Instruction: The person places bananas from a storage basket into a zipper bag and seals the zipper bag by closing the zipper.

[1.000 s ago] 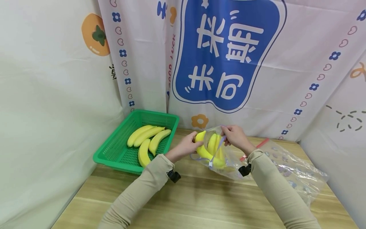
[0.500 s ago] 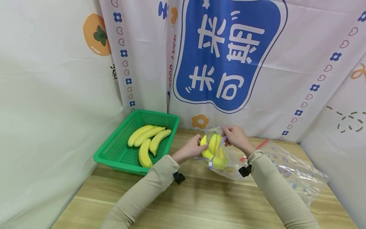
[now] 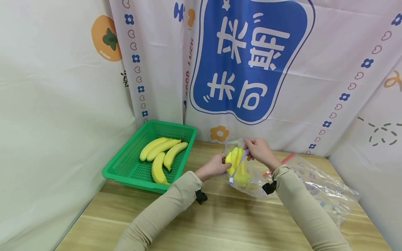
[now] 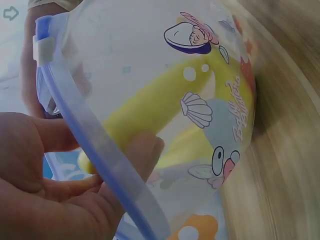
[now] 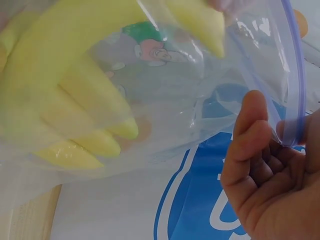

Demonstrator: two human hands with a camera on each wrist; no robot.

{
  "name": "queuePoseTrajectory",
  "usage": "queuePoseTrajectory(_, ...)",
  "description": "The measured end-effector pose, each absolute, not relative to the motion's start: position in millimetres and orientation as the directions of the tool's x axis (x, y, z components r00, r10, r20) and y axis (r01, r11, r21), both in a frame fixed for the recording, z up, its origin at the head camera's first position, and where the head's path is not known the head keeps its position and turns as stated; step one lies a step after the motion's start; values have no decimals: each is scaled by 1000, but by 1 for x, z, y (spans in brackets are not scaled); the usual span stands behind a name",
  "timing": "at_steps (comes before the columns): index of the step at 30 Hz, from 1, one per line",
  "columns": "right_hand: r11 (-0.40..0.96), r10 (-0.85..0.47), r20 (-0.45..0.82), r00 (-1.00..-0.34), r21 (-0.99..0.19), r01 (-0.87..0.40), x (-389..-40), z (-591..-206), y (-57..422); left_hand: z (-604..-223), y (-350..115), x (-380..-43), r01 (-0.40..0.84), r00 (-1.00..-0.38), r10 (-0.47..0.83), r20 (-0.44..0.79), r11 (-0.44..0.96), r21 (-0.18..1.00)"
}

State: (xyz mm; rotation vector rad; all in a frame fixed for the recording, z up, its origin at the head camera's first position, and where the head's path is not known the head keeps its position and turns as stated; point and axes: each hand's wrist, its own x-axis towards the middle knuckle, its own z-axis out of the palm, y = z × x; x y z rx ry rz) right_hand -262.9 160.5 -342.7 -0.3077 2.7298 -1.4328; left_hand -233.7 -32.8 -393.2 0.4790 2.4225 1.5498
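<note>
A clear printed slider zip bag [image 4: 75,115] with a purple-blue zip edge holds several yellow bananas [image 5: 65,60]. My left hand [image 3: 216,165] reaches into the bag's mouth. In the left wrist view, its thumb and fingers hold one end of a banana [image 4: 160,97] inside the bag. With my right hand [image 3: 259,150] I pinch the zip edge at the far side of the mouth, seen up close in the right wrist view. The plastic partly blurs the bananas, and the left fingertips are partly hidden behind the held banana.
A green plastic basket [image 3: 117,174] with several bananas [image 3: 160,167] stands at the left. A second clear bag [image 3: 323,184] with a red zip lies flat at the right, partly under my right forearm. A printed curtain [image 3: 194,125] hangs behind the wooden table [image 3: 220,223].
My left hand has moved right, taking its banana from the bag's mouth deeper in among the others. My right hand has stayed in place, pinching the bag edge.
</note>
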Motion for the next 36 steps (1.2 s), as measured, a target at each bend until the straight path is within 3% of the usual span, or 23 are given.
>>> queuePoseTrajectory(11,567,-197,63,-978,-806,-167,-262,-342,162,-382,-42,-230,188,-893,448,-46,463,866)
queuePoseTrajectory(18,568,-201,75,-977,-803,-179,-262,-343,164,-367,-64,-231,126,-853,508,-120,424,897)
queuePoseTrajectory(36,567,-202,64,-977,-806,-170,-262,-343,165,-326,-145,-278,-30,-909,356,-218,465,885)
